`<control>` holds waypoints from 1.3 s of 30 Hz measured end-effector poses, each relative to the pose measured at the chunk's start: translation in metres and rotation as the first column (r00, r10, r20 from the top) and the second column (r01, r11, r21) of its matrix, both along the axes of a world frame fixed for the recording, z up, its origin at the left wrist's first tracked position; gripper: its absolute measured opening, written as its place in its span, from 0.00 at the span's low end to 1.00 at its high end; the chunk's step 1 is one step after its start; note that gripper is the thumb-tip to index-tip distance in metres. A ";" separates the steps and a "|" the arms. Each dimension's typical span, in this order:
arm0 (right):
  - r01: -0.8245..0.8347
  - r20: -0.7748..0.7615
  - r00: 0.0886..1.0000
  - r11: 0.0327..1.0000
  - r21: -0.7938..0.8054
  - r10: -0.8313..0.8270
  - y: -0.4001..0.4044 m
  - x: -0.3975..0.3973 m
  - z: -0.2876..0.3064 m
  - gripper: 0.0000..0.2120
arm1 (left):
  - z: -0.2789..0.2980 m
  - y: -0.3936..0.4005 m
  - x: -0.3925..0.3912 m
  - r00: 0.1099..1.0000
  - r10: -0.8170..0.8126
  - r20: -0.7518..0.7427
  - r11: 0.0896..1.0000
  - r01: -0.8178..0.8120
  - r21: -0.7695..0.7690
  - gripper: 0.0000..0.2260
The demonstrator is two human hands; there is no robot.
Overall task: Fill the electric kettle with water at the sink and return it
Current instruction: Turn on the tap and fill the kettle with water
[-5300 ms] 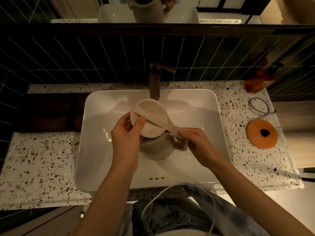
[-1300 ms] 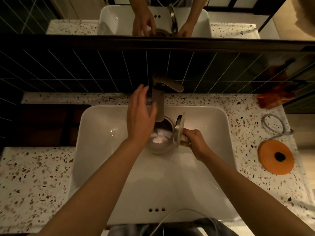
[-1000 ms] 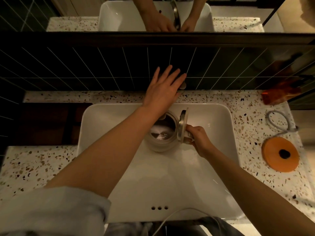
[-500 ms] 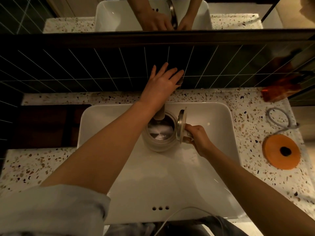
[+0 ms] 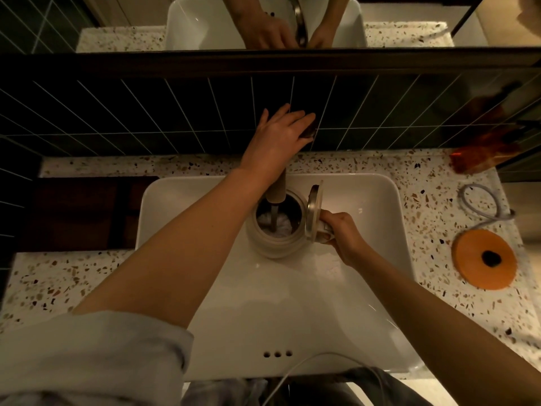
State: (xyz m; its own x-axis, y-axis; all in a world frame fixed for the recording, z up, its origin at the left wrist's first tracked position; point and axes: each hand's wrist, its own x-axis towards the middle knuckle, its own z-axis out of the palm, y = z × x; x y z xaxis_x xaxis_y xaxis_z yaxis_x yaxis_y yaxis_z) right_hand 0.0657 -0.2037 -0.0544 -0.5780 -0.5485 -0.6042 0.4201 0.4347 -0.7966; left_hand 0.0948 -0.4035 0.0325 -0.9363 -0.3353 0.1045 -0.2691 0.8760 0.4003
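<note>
A cream electric kettle [image 5: 268, 241] stands upright in the white sink [image 5: 380, 200], directly under the brass faucet spout [image 5: 278, 190]. Its lid [image 5: 313, 210] is swung up on the right side. A stream of water falls from the spout into the kettle, and white foaming water shows inside. My right hand [image 5: 341, 232] grips the kettle's handle. My left hand [image 5: 276, 142] lies on top of the faucet lever [image 5: 308, 131] with the fingers curled over it. The orange kettle base [image 5: 481, 259] lies on the counter to the right of the sink.
A grey cord [image 5: 480, 206] loops on the terrazzo counter [image 5: 58, 282] behind the orange base. An amber bottle [image 5: 483, 155] stands at the back right corner. Dark tiles and a mirror rise behind the faucet. A white cable [image 5: 292, 373] hangs at the sink's front edge.
The lid has been opened since the earliest frame. My left hand rose from beside the spout onto the lever, and water now runs into the kettle. My right hand has kept hold of the handle.
</note>
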 end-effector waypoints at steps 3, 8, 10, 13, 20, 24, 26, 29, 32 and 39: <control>0.001 0.002 1.000 1.000 0.000 -0.001 0.000 0.001 0.001 0.25 | -0.001 0.000 0.000 1.000 0.007 -0.017 1.000 -0.006 0.016 0.22; -0.005 -0.004 1.000 1.000 -0.008 0.004 0.001 0.001 0.001 0.25 | -0.012 0.005 0.017 0.990 0.025 -0.141 0.999 -0.022 0.024 0.27; -0.004 -0.004 1.000 1.000 -0.012 0.004 0.001 0.001 0.002 0.27 | -0.022 0.010 0.037 0.964 0.153 -0.217 0.983 -0.126 0.134 0.27; -0.014 -0.013 1.000 1.000 -0.014 0.014 0.000 0.001 0.003 0.31 | -0.040 0.022 0.076 0.826 0.516 -0.225 0.788 -0.356 0.502 0.25; -0.009 -0.011 1.000 1.000 0.006 0.009 -0.002 0.000 0.001 0.30 | -0.075 0.054 0.127 0.579 0.785 0.220 0.154 -0.527 0.836 0.21; -0.021 -0.011 1.000 1.000 0.004 0.021 -0.002 0.001 -0.001 0.25 | -0.084 0.060 0.128 0.572 0.731 0.372 -0.077 -0.472 0.878 0.14; -0.014 -0.008 1.000 1.000 0.009 0.014 -0.002 0.001 -0.002 0.24 | -0.082 0.062 0.125 0.614 0.707 0.349 -0.047 -0.452 0.891 0.14; -0.004 -0.006 1.000 1.000 0.013 0.004 -0.003 0.002 -0.003 0.22 | -0.081 0.064 0.122 0.626 0.710 0.324 -0.031 -0.431 0.902 0.12; -0.007 -0.009 1.000 1.000 0.013 0.007 -0.004 0.003 -0.003 0.22 | -0.081 0.062 0.120 0.603 0.724 0.336 -0.058 -0.432 0.900 0.13; -0.006 -0.016 1.000 1.000 0.015 0.006 -0.005 0.002 -0.002 0.23 | -0.081 0.062 0.118 0.577 0.733 0.360 -0.099 -0.433 0.896 0.19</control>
